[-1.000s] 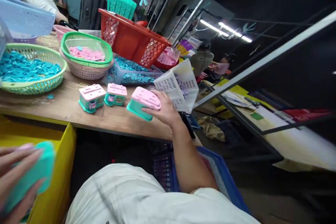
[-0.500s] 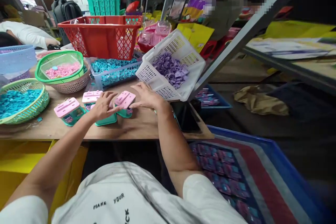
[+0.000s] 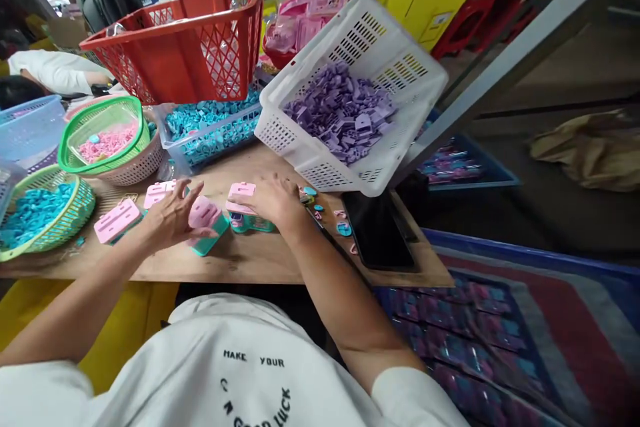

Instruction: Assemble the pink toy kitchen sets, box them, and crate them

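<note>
Several small plastic boxes with pink lids and teal bodies stand on the wooden table. My left hand (image 3: 173,219) has its fingers spread at the left side of one pink-lidded box (image 3: 207,221), its thumb across the box's near side. Farther right, my right hand (image 3: 275,199) is around the right end of another pink-lidded box (image 3: 243,191), one finger or thumb lying over the lid; its other fingers are partly hidden. A third pink-lidded box (image 3: 119,220) is left of my left hand, and a fourth box's lid (image 3: 159,192) shows behind that hand.
Behind stand a red basket (image 3: 170,47), a blue bin (image 3: 210,137) of blue parts and a tilted white basket (image 3: 315,177) of purple parts. Green baskets are at left. A phone (image 3: 377,233) and small loose pieces lie at right, beside a slanted metal post (image 3: 500,73).
The view has shifted. My right hand has closed in on the right box, which has turned. My left hand has moved to the left side of the middle box, uncovering its lid.
</note>
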Available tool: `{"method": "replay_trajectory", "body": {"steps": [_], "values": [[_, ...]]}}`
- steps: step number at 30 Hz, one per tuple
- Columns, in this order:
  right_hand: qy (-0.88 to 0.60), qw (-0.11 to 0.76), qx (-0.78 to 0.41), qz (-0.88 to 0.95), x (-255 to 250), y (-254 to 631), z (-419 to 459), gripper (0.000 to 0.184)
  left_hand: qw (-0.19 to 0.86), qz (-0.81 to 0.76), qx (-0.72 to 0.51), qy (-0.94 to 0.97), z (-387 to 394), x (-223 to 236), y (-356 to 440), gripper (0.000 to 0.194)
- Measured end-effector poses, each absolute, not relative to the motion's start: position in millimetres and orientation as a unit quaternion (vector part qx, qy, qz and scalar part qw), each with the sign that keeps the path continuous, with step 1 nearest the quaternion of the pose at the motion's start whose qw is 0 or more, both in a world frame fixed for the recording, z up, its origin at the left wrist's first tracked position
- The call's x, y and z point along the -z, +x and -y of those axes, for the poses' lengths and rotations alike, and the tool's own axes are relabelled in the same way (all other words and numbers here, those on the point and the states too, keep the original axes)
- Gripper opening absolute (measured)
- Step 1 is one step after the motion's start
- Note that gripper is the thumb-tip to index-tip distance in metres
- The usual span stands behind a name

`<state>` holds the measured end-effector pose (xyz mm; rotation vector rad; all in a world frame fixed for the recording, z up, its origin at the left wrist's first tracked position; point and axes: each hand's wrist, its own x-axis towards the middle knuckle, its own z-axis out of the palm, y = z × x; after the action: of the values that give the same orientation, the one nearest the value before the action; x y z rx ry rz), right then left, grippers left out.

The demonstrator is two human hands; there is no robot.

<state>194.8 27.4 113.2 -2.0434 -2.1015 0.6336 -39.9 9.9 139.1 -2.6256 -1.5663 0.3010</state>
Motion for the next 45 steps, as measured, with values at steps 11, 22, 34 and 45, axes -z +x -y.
{"method": "replay_trajectory", "body": {"steps": [11, 22, 34, 45], "values": [[-0.658, 0.099, -0.102, 0.74, -85.5, 196.9, -0.1, 0.079, 0.053, 0.346, -0.145, -0.926, -50.3, -130.5, -36.2, 0.072], [-0.67, 0.094, -0.128, 0.725, -84.0, 182.4, -12.3, 0.085, 0.034, 0.391, 0.006, -0.92, -130.9, -89.9, -48.1, 0.082], [-0.445, 0.184, -0.027, 0.876, -97.2, 193.1, -71.2, 0.069, 0.062, 0.417, 0.084, -0.903, -114.1, -84.6, -104.6, 0.054], [-0.656, 0.204, -0.103, 0.72, -143.7, 385.2, -166.4, 0.044, -0.051, 0.252, 0.24, -0.936, -145.5, -230.9, 33.8, 0.041]]}}
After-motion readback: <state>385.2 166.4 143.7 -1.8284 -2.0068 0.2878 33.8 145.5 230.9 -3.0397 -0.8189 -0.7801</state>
